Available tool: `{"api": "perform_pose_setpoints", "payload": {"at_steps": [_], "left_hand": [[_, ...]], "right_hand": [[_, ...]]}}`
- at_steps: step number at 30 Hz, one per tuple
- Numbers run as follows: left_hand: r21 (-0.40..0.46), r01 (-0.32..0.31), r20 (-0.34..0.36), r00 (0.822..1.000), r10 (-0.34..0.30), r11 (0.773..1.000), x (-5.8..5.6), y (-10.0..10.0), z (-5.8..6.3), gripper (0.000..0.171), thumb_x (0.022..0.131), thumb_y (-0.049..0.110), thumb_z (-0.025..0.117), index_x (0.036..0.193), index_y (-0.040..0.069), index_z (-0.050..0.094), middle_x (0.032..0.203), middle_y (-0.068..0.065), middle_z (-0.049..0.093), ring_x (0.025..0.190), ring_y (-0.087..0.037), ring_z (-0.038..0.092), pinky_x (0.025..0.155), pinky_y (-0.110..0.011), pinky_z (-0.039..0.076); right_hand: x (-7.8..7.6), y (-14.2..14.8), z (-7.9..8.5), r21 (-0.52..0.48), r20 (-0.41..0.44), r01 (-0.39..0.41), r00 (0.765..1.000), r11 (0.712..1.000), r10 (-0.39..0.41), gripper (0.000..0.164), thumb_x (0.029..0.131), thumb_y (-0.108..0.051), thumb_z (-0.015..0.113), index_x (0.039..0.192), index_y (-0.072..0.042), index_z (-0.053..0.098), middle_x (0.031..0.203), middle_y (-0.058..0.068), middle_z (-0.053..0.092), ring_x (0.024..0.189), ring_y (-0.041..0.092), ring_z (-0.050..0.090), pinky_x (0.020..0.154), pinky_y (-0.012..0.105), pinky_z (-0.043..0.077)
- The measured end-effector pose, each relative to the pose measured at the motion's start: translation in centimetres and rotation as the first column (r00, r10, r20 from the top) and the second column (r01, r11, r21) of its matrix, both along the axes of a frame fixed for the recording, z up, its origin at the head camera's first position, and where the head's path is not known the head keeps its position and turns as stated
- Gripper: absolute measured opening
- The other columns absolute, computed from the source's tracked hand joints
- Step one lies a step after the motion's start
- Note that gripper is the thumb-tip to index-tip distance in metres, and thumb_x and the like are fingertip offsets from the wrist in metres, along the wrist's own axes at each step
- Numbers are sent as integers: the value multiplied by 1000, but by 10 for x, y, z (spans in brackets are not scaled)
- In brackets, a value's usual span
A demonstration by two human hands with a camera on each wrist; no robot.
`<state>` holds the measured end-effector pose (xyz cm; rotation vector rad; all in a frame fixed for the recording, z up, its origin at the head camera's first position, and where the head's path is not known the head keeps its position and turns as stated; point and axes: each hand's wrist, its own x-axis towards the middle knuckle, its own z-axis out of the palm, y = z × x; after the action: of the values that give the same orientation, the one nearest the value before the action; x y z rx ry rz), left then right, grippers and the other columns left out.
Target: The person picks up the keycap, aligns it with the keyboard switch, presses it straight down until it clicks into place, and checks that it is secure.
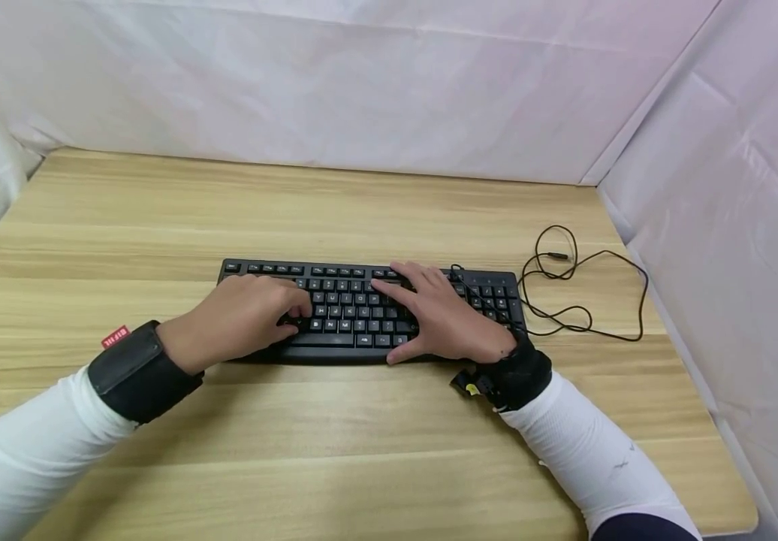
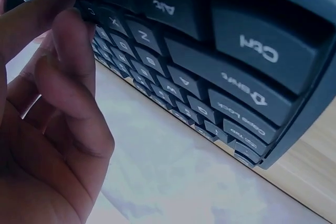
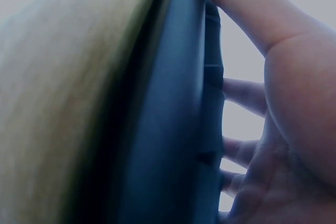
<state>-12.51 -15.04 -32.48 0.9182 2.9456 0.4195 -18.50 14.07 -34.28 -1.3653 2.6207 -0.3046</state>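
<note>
A black keyboard [image 1: 335, 359] lies on the wooden table, its long side facing the person. The left hand [image 1: 240, 312] is over its left part, fingers bent loosely and thumb lower down. In the left wrist view, the thumb and bent fingers [image 2: 73, 103] are close to the bottom letter keys, near the C key [image 2: 90, 12]. Over the right part, the right hand [image 1: 446, 319] spreads its fingers across the keys, with the thumb at the front edge. In the right wrist view, the right thumb [image 3: 247, 9] is on the keyboard's edge [image 3: 173, 103]. Neither hand holds anything.
A thin black cable [image 1: 642, 300] with a plug [image 1: 556, 256] lies in loops right of the keyboard. Black bands [image 1: 146, 372] are round both wrists. White cloth [image 1: 362, 83] hangs behind the wooden table [image 1: 294, 451] and along its right side.
</note>
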Motion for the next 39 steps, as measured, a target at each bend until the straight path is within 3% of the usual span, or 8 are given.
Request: {"api": "perform_pose_setpoints", "payload": {"at_steps": [13,21,29,39], "left_hand": [[6,17,1,1000,-17,1000,-2,0,2,19,71,18,81,89,17,73,90,0,71,70,-11,60,55,-35,55],[2,22,1,1000,-22,1000,0,-1,1,13,78,19,75,90,16,75,88,0,71,73,-13,62,57,-36,55],[14,14,-27,1000,-14,1000,-1,-2,0,4,79,15,74,81,18,72,81,3,69,69,-10,59,57,-34,54],[27,-13,-59,998,15,1000,1,1,-3,13,76,14,76,71,19,65,71,5,63,61,-8,51,51,-30,49]], "right_hand": [[0,0,2,-1,5,7,1000,1000,-7,105,66,-66,69,149,-20,26,153,18,18,138,30,11,109,57,16],[0,0,1,1,9,4,1000,1000,-4,105,65,-66,69,149,-20,26,153,18,18,137,29,11,109,58,16],[-2,0,2,8,21,-1,1000,1000,1,104,67,-67,68,150,-20,25,153,18,16,138,30,10,109,58,14],[-2,0,1,-5,11,-7,1000,1000,7,105,66,-67,68,150,-20,26,153,19,18,138,31,11,109,58,15]]}}
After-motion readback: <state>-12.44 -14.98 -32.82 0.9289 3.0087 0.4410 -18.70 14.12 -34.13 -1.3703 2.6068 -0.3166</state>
